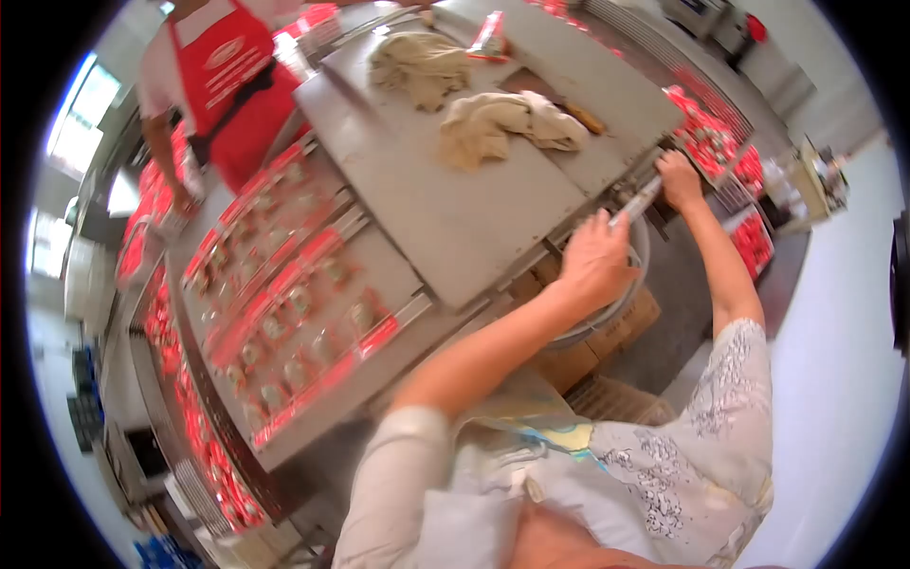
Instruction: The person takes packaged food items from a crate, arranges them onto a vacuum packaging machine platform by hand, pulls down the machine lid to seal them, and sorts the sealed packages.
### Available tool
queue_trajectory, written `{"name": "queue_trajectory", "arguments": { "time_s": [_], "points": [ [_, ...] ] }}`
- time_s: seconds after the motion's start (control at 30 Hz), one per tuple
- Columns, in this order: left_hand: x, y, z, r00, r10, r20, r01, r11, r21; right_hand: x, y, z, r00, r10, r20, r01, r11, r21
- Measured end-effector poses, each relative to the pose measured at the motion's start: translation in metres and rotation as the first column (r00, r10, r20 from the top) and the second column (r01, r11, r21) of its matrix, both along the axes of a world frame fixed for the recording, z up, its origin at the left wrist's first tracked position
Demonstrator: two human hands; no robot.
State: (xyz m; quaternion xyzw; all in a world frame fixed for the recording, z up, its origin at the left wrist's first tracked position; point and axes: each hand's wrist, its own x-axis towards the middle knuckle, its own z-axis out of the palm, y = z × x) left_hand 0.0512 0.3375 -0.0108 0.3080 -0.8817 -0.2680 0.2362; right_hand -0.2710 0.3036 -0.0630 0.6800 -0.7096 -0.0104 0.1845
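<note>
My left hand [597, 260] is at the front edge of a large metal machine lid [427, 199], its fingers curled over one end of a pale metal bar [639, 201]. Farther right, my right hand [679, 180] is closed around the other end of the same bar, by the lid's corner. Two crumpled cloth gloves lie on the lid, a greenish one [417, 64] behind a cream one [507, 123]. To the lid's left, clear packets with red ends [294, 303] lie in rows on a metal bed; their contents are blurred.
A person in a red apron [227, 76] stands across the machine. A wooden-handled tool [578, 116] and a small red-and-white packet [489, 38] lie on the lid. Below my hands are a round tub [637, 284] and cardboard boxes [626, 327]. Red packets fill a crate [749, 242] at right.
</note>
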Motion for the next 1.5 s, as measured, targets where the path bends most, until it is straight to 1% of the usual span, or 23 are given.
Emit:
{"name": "queue_trajectory", "arguments": {
  "time_s": [0.03,0.1,0.17,0.23,0.33,0.4,0.53,0.57,0.63,0.7,0.83,0.97,1.03,1.1,1.13,1.17,1.2,1.23,1.27,1.3,1.37,1.47,1.5],
  "points": [
    [-0.013,-0.003,-0.003,0.992,0.036,0.118,-0.046,0.996,0.081,0.008,0.002,-0.001,0.999,-0.012,0.050,0.013,1.000,-0.012],
    [-0.028,-0.017,-0.028,0.978,0.006,0.209,-0.065,0.958,0.279,0.003,0.001,-0.020,0.991,0.125,0.049,-0.105,0.949,-0.298],
    [-0.031,-0.013,-0.042,0.981,0.100,0.165,-0.127,0.979,0.160,0.020,0.004,-0.012,0.977,0.084,0.198,-0.017,0.946,-0.322],
    [-0.029,-0.010,-0.040,0.983,0.120,0.141,-0.140,0.980,0.141,0.018,0.003,-0.014,0.955,0.242,0.170,-0.133,0.865,-0.484],
    [-0.019,-0.005,-0.034,0.986,0.122,0.117,-0.134,0.986,0.098,0.031,0.011,0.006,0.947,0.171,0.271,-0.050,0.914,-0.403],
    [-0.008,0.002,-0.018,0.986,0.122,0.117,-0.130,0.989,0.066,0.029,0.014,0.009,0.945,0.226,0.235,-0.094,0.878,-0.469],
    [0.020,0.025,0.016,0.989,0.089,0.119,-0.089,0.996,-0.002,0.055,0.039,0.029,0.960,0.193,0.202,-0.055,0.840,-0.539],
    [0.025,0.031,0.022,0.989,0.082,0.120,-0.080,0.997,-0.019,0.056,0.040,0.028,0.962,0.231,0.145,-0.102,0.797,-0.595],
    [0.036,0.050,0.038,0.983,0.107,0.150,-0.092,0.991,-0.098,0.056,0.049,0.031,0.957,0.265,0.121,-0.139,0.781,-0.610],
    [0.052,0.064,0.052,0.982,0.125,0.143,-0.098,0.979,-0.181,0.084,0.072,0.063,0.965,0.237,0.109,-0.129,0.797,-0.590],
    [0.096,0.099,0.104,0.962,0.199,0.187,-0.164,0.969,-0.185,0.130,0.099,0.103,0.953,0.276,0.121,-0.155,0.793,-0.590],
    [0.157,0.130,0.134,0.934,0.270,0.232,-0.222,0.951,-0.214,0.192,0.125,0.132,0.920,0.388,0.060,-0.281,0.757,-0.589],
    [0.207,0.140,0.140,0.898,0.367,0.243,-0.308,0.918,-0.249,0.238,0.131,0.148,0.867,0.497,0.044,-0.398,0.743,-0.538],
    [0.248,0.150,0.134,0.842,0.471,0.264,-0.399,0.872,-0.283,0.262,0.131,0.157,0.737,0.654,0.170,-0.553,0.728,-0.406],
    [0.268,0.155,0.131,0.812,0.513,0.278,-0.434,0.850,-0.299,0.270,0.126,0.155,0.753,0.637,0.167,-0.576,0.760,-0.300],
    [0.292,0.160,0.128,0.785,0.544,0.295,-0.458,0.832,-0.314,0.287,0.121,0.152,0.748,0.651,0.133,-0.618,0.755,-0.218],
    [0.320,0.162,0.114,0.776,0.570,0.271,-0.459,0.804,-0.378,0.315,0.123,0.152,0.775,0.631,0.047,-0.625,0.775,-0.098],
    [0.342,0.163,0.095,0.775,0.583,0.244,-0.452,0.781,-0.430,0.340,0.125,0.148,0.755,0.656,0.000,-0.656,0.755,-0.012],
    [0.358,0.169,0.090,0.751,0.603,0.270,-0.524,0.793,-0.311,0.358,0.125,0.139,0.708,0.705,-0.038,-0.705,0.709,0.024],
    [0.372,0.173,0.086,0.723,0.616,0.313,-0.585,0.787,-0.197,0.379,0.132,0.136,0.704,0.711,-0.007,-0.708,0.702,0.081],
    [0.397,0.183,0.072,0.615,0.691,0.379,-0.714,0.692,-0.104,0.419,0.140,0.122,0.747,0.661,0.076,-0.654,0.709,0.264],
    [0.435,0.185,0.021,0.510,0.730,0.456,-0.828,0.559,0.031,0.444,0.138,0.067,0.652,0.733,0.194,-0.756,0.608,0.242],
    [0.448,0.187,0.003,0.508,0.728,0.461,-0.831,0.554,0.041,0.455,0.139,0.049,0.628,0.749,0.212,-0.777,0.586,0.231]
  ]
}}
